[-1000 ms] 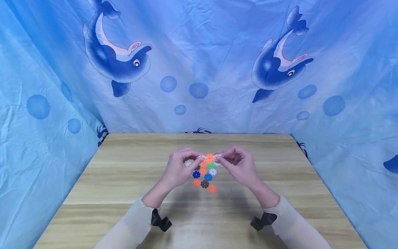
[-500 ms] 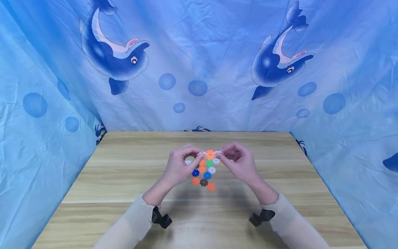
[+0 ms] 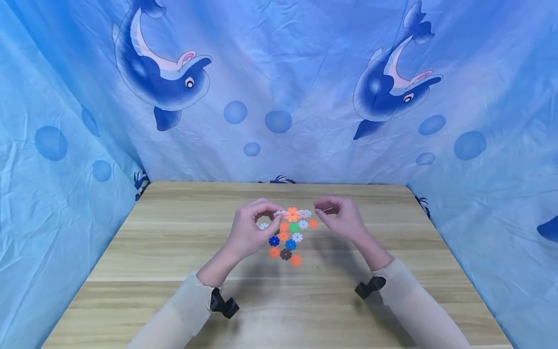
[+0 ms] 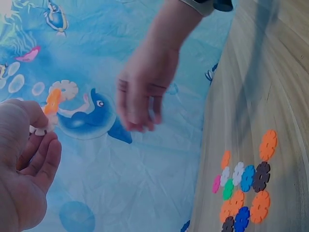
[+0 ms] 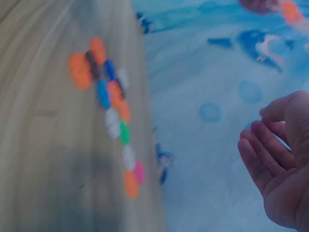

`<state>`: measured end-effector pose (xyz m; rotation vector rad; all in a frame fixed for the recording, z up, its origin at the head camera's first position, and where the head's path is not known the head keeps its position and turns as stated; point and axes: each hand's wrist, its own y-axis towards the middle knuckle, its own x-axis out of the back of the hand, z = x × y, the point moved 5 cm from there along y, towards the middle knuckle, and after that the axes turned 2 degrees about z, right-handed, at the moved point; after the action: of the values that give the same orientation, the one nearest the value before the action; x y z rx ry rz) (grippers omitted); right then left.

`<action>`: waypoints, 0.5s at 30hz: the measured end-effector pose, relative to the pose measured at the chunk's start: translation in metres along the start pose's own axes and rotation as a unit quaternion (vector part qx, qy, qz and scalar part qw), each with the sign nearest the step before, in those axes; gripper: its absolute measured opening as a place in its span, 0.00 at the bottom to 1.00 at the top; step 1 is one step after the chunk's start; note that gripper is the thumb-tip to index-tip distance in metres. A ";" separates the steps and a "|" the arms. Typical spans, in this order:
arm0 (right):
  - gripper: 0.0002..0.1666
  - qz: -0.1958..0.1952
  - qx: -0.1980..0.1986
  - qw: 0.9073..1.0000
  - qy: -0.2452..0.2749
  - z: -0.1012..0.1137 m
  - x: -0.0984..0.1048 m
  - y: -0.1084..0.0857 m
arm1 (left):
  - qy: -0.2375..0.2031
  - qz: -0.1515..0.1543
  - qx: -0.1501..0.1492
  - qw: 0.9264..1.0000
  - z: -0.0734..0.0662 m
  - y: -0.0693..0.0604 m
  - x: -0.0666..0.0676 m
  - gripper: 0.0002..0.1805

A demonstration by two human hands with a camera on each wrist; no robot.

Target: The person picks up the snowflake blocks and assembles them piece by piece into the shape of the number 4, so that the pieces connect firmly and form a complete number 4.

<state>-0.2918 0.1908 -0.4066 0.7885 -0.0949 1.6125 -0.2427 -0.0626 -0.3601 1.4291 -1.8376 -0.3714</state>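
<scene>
My left hand (image 3: 250, 230) pinches a white snowflake disc (image 3: 280, 213) between thumb and fingers, raised above the table. Joined to it in a row are an orange snowflake disc (image 3: 292, 214) and a second white disc (image 3: 305, 214); the left wrist view shows the same orange disc (image 4: 52, 101). My right hand (image 3: 342, 219) is apart from the row, off its right end. In the right wrist view the right hand (image 5: 282, 159) has loosely bent fingers and holds nothing. Loose discs lie on the table beneath, among them a green one (image 3: 294, 227) and a dark blue one (image 3: 274, 241).
The wooden table (image 3: 174, 271) bears several flat discs in orange, white, brown and blue, plus a pink disc (image 4: 216, 184). A blue dolphin-print curtain (image 3: 279, 72) stands behind and along both sides. Black wrist cameras (image 3: 224, 304) sit on both sleeves.
The right hand has let go of the row's right-hand white disc and moved away to the right. The left hand keeps its pinch, nearly in place. An orange disc at the right is now uncovered.
</scene>
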 end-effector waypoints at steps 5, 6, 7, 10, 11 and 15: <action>0.12 0.037 -0.054 0.997 -0.041 -0.031 -0.012 0.003 | 0.004 0.001 0.002 1.000 0.000 -0.001 0.002 0.05; 0.12 0.042 -0.058 0.996 -0.048 -0.035 -0.013 0.005 | 0.004 0.001 0.001 1.000 -0.001 -0.001 0.002 0.05; 0.13 0.047 -0.059 0.996 -0.056 -0.039 -0.015 0.006 | 0.003 0.000 0.000 1.000 -0.001 0.000 0.002 0.05; 0.13 0.060 -0.051 0.993 -0.084 -0.048 -0.021 0.010 | -0.001 -0.002 -0.002 1.000 -0.002 0.000 0.003 0.04; 0.13 0.066 -0.049 0.992 -0.094 -0.051 -0.023 0.011 | -0.002 -0.002 -0.002 1.000 -0.002 0.000 0.003 0.04; 0.13 0.089 -0.054 0.987 -0.119 -0.060 -0.032 0.013 | -0.002 0.001 0.009 1.000 -0.002 0.000 0.004 0.03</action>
<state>-0.3300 0.1904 -0.4645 0.9056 -0.4315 1.6584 -0.2416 -0.0655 -0.3575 1.4385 -1.8496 -0.3572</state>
